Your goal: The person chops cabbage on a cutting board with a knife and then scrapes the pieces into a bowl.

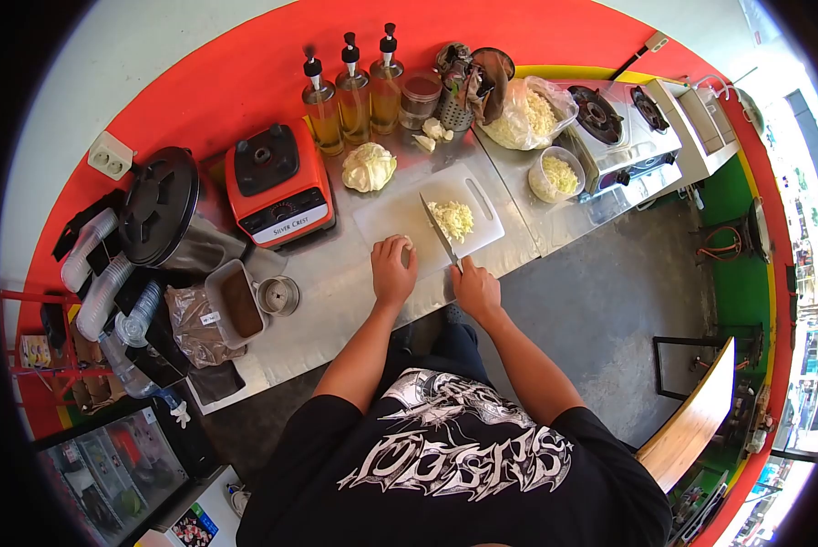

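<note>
A white cutting board [488,205] lies on the metal counter, with a heap of chopped cabbage [452,221] on it. My right hand [477,290] is closed round the handle of a knife [437,224], whose blade points away from me along the left side of the heap. At the board's near left edge rests my left hand [394,272], its fingers curled together. Something small and pale shows at its fingertips, too small to name. Beyond the board sits a partly cut cabbage head [369,168].
A red blender base [277,182] and a lidded black-topped pot [158,208] stand left. Oil bottles [352,98] line the wall. To the right are a bag of shredded cabbage [529,114], a tub of it [555,175] and a gas stove [623,123].
</note>
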A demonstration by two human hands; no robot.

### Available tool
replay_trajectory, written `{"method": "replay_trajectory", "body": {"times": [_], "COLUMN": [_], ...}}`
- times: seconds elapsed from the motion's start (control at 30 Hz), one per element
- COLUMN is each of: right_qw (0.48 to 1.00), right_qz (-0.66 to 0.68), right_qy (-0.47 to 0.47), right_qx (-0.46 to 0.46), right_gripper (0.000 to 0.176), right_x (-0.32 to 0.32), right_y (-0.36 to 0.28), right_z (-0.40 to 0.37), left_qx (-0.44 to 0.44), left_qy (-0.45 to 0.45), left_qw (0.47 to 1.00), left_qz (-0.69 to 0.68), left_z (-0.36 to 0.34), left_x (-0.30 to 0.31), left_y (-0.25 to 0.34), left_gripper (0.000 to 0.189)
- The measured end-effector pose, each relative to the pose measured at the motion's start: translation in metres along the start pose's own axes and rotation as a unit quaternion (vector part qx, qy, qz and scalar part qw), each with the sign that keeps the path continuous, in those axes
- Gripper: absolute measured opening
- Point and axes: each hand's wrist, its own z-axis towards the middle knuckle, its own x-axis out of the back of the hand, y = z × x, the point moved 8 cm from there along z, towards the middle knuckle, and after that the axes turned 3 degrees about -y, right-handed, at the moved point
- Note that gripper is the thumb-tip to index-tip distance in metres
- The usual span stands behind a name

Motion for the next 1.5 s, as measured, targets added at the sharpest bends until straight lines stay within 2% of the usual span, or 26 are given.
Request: {"method": "replay_trajectory", "body": {"times": [0.1,0.17,0.33,0.63,0.93,1.1,1.17,1.27,1.5], "right_qw": [0.999,0.999,0.996,0.995,0.995,0.996,0.995,0.997,0.998], "right_qz": [0.017,0.019,-0.019,-0.065,-0.023,-0.04,-0.054,-0.056,-0.018], "right_qy": [-0.01,-0.017,-0.004,-0.009,-0.041,-0.049,-0.056,-0.056,-0.011], "right_qx": [0.028,0.048,0.082,0.071,0.083,0.067,0.055,0.027,0.067], "right_gripper": [0.032,0.032,0.032,0.031,0.03,0.03,0.03,0.031,0.03], "right_x": [0.0,-0.004,-0.018,-0.037,-0.022,-0.025,-0.033,-0.042,-0.027], "right_y": [-0.013,-0.022,-0.038,-0.041,-0.065,-0.061,-0.055,-0.048,-0.06], "right_z": [-0.003,-0.006,-0.009,-0.015,0.023,0.005,-0.007,-0.007,0.016], "left_qx": [0.005,-0.002,-0.003,0.005,0.004,0.017,0.002,0.006,0.013], "left_qy": [0.024,0.016,0.033,0.035,0.034,0.03,0.063,0.054,0.025], "left_qw": [1.0,0.999,0.999,0.999,0.999,0.999,0.998,0.999,1.0], "left_qz": [-0.009,0.033,0.023,0.009,0.005,0.009,0.003,0.008,-0.001], "left_z": [-0.003,-0.002,-0.003,-0.003,-0.002,-0.001,-0.001,-0.001,-0.001], "left_x": [0.001,0.002,0.002,0.001,0.0,0.001,0.005,0.003,0.002], "left_y": [-0.003,0.001,-0.002,-0.007,-0.009,-0.008,-0.006,-0.008,-0.006], "left_gripper": [0.016,0.013,0.01,0.012,0.015,0.013,0.014,0.014,0.011]}}
